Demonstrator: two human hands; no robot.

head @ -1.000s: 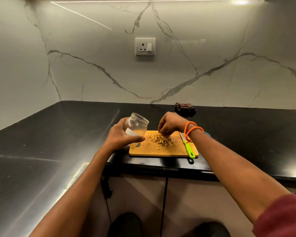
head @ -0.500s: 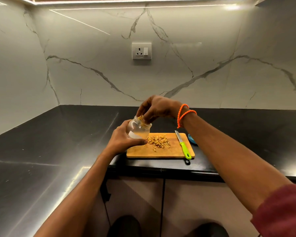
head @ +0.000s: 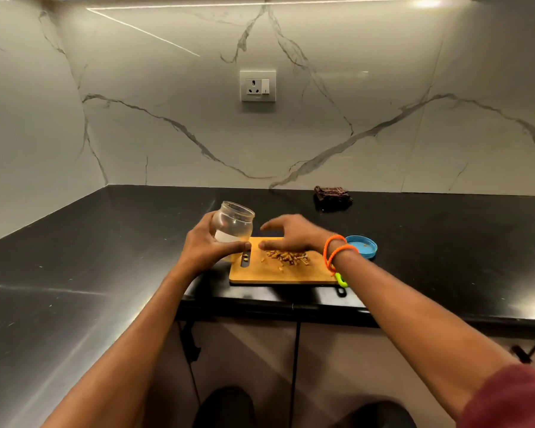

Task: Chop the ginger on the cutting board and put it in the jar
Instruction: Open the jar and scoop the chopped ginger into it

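Note:
A wooden cutting board point(head: 260, 273) lies at the front edge of the black counter. A small pile of chopped ginger point(head: 286, 257) sits on its middle. My left hand point(head: 209, 247) grips a clear glass jar point(head: 233, 225), tilted to the right over the board's left end. My right hand point(head: 291, 234) hovers just above the ginger pile, fingers spread and pointing left, holding nothing that I can see. A knife with a green handle point(head: 342, 280) lies on the board's right side, mostly hidden by my right wrist.
The jar's blue lid point(head: 362, 246) lies upturned on the counter right of the board. A dark folded cloth point(head: 332, 197) sits near the marble wall. A wall socket point(head: 258, 85) is above. The counter wraps round to the left.
My right hand has come down from the jar's mouth to just above the ginger pile, fingers now spread. The jar stays tilted in my left hand.

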